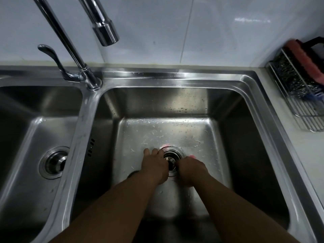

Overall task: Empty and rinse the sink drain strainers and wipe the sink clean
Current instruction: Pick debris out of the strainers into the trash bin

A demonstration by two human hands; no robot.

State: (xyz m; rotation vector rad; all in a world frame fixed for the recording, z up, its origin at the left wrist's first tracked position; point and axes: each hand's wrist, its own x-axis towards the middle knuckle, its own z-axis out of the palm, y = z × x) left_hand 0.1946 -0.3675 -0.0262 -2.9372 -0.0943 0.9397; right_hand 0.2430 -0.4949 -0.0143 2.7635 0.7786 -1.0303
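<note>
Beside the sink (175, 76), rack (306, 120) holds probable steel wool (287, 79).

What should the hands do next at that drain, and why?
Probably lift the strainer out of the drain. The left hand and right hand are both at its rim, it sits in place, not yet emptied, and scraps speckle the basin floor.
</note>
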